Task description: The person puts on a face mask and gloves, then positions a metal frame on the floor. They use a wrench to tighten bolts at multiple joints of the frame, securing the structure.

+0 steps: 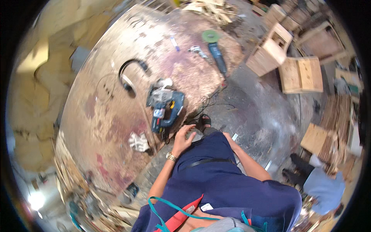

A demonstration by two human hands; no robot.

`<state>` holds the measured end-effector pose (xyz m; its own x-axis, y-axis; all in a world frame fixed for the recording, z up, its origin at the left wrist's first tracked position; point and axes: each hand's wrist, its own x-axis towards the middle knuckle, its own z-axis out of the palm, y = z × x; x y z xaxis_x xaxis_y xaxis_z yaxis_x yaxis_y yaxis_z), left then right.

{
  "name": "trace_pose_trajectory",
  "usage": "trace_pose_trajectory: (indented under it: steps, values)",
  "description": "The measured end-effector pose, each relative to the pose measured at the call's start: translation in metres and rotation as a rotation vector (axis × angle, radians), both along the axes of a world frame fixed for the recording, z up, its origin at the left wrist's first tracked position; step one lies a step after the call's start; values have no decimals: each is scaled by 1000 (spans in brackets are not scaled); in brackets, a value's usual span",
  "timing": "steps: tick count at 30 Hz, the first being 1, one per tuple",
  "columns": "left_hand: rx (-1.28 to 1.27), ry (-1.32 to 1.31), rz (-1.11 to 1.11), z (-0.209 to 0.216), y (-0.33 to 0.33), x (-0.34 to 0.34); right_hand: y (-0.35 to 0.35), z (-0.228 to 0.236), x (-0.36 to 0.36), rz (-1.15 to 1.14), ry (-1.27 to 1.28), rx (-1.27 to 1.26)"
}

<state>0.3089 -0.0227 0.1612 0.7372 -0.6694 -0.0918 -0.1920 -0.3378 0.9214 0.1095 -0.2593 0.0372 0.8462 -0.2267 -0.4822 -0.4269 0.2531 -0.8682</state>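
Note:
My left hand (183,140) hangs beside the table's near edge, its fingers apart and nothing seen in it; a metal watch is on that wrist. My right hand (228,140) is down at my right side, mostly hidden by my shirt, so its fingers do not show. A small white piece (234,137) appears just beside it; I cannot make out whether the hand touches it. Closest to my left hand on the table lies a blue power saw (166,106) with a loop handle. A crumpled white glove (138,142) is left of the saw.
The worn wooden table (104,131) also bears black headphones (133,71), an angle grinder (216,54) with a green disc, a metal tool (199,52) and a blue-and-white marker (175,43). Cables trail to the floor. Wooden boxes (300,75) stand right; a person in light blue (324,189) is lower right.

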Motion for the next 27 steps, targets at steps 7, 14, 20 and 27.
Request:
trace_pose_trajectory:
  steps: [7, 14, 20, 27]
  values:
    - [174, 122, -415, -85, -69, -5, -31, -19, 23, 430, -59, -335]
    - [230, 728, -692, -144, -128, -20, -44, -1, 8, 486, 49, -896]
    - [459, 902, -764, -158, -133, -28, -61, -4, -45, 163, -172, -638]
    - [418, 962, -862, -153, -140, -20, -66, 10, -95, -192, 87, -163]
